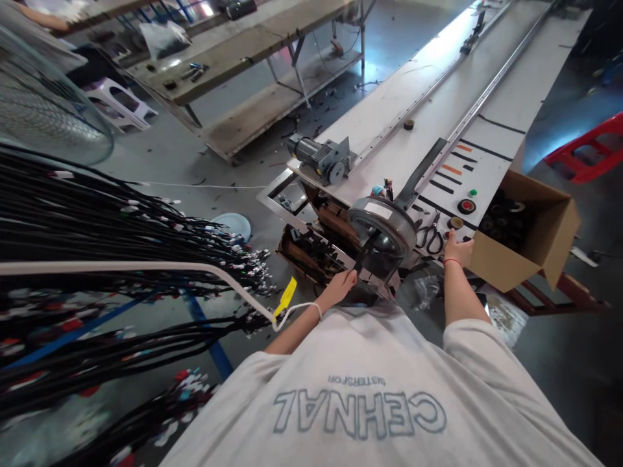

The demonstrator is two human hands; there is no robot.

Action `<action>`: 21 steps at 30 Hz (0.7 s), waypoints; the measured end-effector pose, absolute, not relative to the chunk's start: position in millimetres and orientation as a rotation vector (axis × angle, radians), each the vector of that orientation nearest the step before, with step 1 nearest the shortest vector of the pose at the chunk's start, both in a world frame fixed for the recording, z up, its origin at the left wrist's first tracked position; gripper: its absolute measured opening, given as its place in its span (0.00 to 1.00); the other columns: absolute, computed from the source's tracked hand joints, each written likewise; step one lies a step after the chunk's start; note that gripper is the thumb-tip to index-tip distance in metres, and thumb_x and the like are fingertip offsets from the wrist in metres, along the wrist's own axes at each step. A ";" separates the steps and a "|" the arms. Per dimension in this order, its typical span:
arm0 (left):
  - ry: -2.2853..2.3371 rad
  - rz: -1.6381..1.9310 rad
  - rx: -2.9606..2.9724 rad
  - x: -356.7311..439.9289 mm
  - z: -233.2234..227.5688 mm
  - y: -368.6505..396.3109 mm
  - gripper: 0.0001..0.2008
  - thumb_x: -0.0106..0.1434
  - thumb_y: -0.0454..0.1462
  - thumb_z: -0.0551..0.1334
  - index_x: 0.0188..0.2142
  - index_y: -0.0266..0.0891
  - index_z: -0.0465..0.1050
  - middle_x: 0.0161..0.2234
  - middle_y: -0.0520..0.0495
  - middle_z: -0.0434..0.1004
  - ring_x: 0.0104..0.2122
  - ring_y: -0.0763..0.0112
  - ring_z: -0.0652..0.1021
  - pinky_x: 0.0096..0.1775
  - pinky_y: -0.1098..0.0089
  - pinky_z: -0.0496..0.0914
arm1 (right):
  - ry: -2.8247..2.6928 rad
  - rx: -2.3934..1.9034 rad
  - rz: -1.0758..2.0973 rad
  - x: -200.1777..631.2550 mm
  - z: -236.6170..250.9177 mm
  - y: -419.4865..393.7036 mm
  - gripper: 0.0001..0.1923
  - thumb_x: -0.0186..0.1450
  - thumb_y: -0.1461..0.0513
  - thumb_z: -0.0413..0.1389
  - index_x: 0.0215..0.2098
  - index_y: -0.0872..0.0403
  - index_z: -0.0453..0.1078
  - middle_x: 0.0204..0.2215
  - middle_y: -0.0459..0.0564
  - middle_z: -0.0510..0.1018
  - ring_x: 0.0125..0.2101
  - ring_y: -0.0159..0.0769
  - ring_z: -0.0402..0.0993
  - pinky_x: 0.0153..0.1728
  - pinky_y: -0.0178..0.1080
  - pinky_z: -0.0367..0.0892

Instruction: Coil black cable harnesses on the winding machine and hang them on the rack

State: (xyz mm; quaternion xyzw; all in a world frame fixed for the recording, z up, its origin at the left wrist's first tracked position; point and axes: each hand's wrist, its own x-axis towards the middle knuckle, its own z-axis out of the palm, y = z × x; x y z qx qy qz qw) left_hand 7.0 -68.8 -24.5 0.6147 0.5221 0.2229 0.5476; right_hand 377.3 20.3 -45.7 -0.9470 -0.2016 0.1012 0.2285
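Observation:
My left hand [343, 285] is closed around the end of a dark cable [363, 256] in front of a round grey machine head [382, 224]. My right hand [458, 251] rests at the near edge of the white bench, fingers curled, thumb tip against or just beside a small tape roll [455, 223]. Whatever lies inside its fingers is hidden. Black-handled pliers [432, 237] lie between the machine head and that hand. Beyond it, a red button [466, 206] and a green one [473, 192] sit on the bench top.
An open cardboard box [516, 259] of dark parts stands at the right. A grey motor [316, 155] is mounted at the bench's left corner. Hanging black cables [121, 214] fill the left side, near a wire-guarded fan [48, 104]. A red stool [588, 149] stands far right.

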 end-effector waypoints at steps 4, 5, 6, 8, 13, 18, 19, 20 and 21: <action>1.310 0.573 1.439 18.7 -25.0 -59.4 0.23 0.68 0.53 0.47 0.24 0.40 0.61 0.20 0.54 0.61 0.23 0.73 0.65 0.30 0.71 0.60 | -0.542 -2.588 0.268 377.8 -46.0 19.7 0.39 0.64 0.40 0.52 0.60 0.60 0.59 0.54 0.70 0.70 0.53 0.60 0.69 0.52 0.56 0.65; 1.323 0.582 1.450 20.0 -25.0 -57.0 0.23 0.68 0.52 0.46 0.24 0.40 0.61 0.19 0.54 0.61 0.24 0.73 0.65 0.30 0.71 0.60 | -0.542 -2.584 0.265 377.8 -46.2 19.4 0.39 0.64 0.40 0.53 0.60 0.60 0.59 0.54 0.70 0.70 0.54 0.60 0.69 0.52 0.56 0.65; 1.324 0.587 1.457 21.0 -25.0 -54.7 0.24 0.69 0.51 0.46 0.23 0.40 0.61 0.19 0.54 0.60 0.24 0.73 0.65 0.30 0.70 0.60 | -0.542 -2.581 0.264 377.9 -46.3 19.1 0.39 0.64 0.40 0.53 0.60 0.60 0.59 0.54 0.70 0.70 0.54 0.60 0.69 0.52 0.56 0.65; 1.298 0.589 1.452 22.7 -25.2 -51.5 0.24 0.69 0.50 0.46 0.23 0.40 0.61 0.19 0.54 0.59 0.23 0.73 0.65 0.30 0.70 0.60 | -0.546 -2.577 0.270 378.0 -46.7 18.6 0.39 0.64 0.40 0.52 0.60 0.60 0.60 0.54 0.69 0.71 0.54 0.60 0.69 0.52 0.55 0.65; 1.170 0.559 1.275 19.1 -29.0 -51.3 0.25 0.68 0.55 0.48 0.25 0.40 0.61 0.18 0.56 0.58 0.20 0.75 0.62 0.27 0.71 0.59 | -0.542 -2.562 0.274 379.1 -48.8 17.9 0.40 0.65 0.38 0.49 0.60 0.61 0.59 0.56 0.70 0.70 0.54 0.60 0.68 0.53 0.57 0.63; 1.064 0.421 1.314 -11.0 -36.0 -60.5 0.26 0.61 0.58 0.58 0.26 0.37 0.67 0.24 0.51 0.68 0.27 0.72 0.68 0.31 0.71 0.63 | -0.526 -2.534 0.276 380.2 -49.4 18.4 0.39 0.63 0.40 0.54 0.59 0.60 0.61 0.55 0.69 0.70 0.54 0.61 0.68 0.53 0.56 0.64; 1.091 0.427 1.328 -16.6 -37.0 -63.2 0.26 0.60 0.59 0.58 0.26 0.37 0.67 0.24 0.51 0.68 0.27 0.72 0.68 0.31 0.71 0.63 | -0.520 -2.538 0.279 380.3 -49.3 18.7 0.39 0.63 0.40 0.55 0.59 0.60 0.60 0.55 0.69 0.71 0.54 0.61 0.69 0.52 0.56 0.64; 1.124 0.451 1.330 -20.6 -37.6 -65.7 0.26 0.61 0.59 0.56 0.27 0.37 0.68 0.23 0.52 0.67 0.27 0.72 0.67 0.31 0.71 0.63 | -0.517 -2.542 0.279 380.5 -49.2 19.0 0.39 0.63 0.41 0.55 0.60 0.60 0.60 0.55 0.69 0.71 0.54 0.61 0.69 0.52 0.56 0.65; 1.154 0.481 1.323 -22.5 -37.8 -67.9 0.27 0.62 0.59 0.55 0.28 0.37 0.68 0.23 0.53 0.65 0.26 0.72 0.67 0.31 0.71 0.62 | -0.516 -2.544 0.277 380.8 -49.2 19.3 0.39 0.63 0.41 0.55 0.60 0.61 0.60 0.55 0.69 0.71 0.54 0.61 0.69 0.52 0.56 0.65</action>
